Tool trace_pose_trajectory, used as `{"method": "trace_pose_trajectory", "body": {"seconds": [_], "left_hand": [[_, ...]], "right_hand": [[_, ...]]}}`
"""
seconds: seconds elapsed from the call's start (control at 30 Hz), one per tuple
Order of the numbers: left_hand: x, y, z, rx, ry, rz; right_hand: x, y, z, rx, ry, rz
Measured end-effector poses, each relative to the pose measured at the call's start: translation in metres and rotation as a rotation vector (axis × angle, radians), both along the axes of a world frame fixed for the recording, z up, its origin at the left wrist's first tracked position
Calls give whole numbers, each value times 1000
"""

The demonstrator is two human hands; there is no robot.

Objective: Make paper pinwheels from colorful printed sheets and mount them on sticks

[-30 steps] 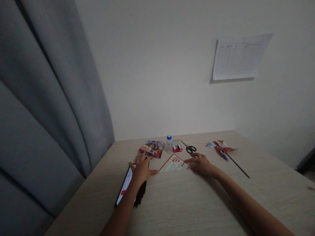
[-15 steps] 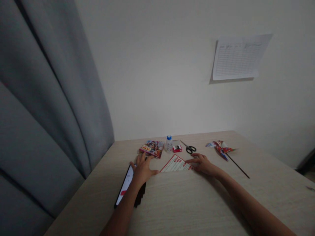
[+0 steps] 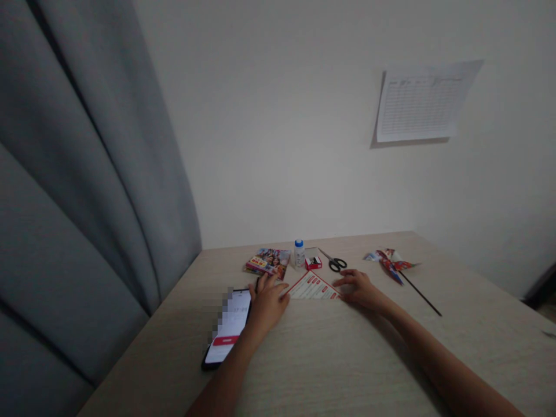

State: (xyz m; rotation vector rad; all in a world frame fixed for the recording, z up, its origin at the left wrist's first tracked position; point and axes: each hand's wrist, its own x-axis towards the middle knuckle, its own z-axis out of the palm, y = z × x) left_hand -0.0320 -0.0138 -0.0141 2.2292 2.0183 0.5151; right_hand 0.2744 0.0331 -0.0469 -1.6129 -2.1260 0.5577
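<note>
A sheet of printed paper folded into a triangle [image 3: 313,287], white with red edges and red labels, lies on the table with its point away from me. My left hand [image 3: 268,298] is at its left corner, thumb and forefinger on the paper and the other fingers spread. At the right corner my right hand [image 3: 358,288] holds the paper by thumb and fingertips, palm down. A phone [image 3: 230,327] with a lit screen lies beside my left forearm, which covers part of it. Just beyond my left fingers is a stack of colourful printed paper [image 3: 269,260].
Behind the triangle stand a white bottle with a blue cap [image 3: 299,255] and a small red box [image 3: 313,263]. Black-handled scissors [image 3: 337,264] lie beside them. A paper pinwheel [image 3: 391,263] on a dark stick is at the right. The wall bounds the table's far side.
My left hand has moved right, onto the triangle's left corner, uncovering more of the phone. The paper has shifted slightly. My right hand has stayed nearly in place.
</note>
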Motion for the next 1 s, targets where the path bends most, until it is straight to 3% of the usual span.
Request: {"method": "trace_pose_trajectory", "body": {"seconds": [0.27,0.47,1.0], "left_hand": [[4,0,-8,42,14,-8],[4,1,-11,69,-21,-22],[4,6,-12,123,-73,-20]], "right_hand": [[-8,-5,4,92,109,74],[-18,-10,4,191,40,60],[-24,-12,10,243,167,75]]}}
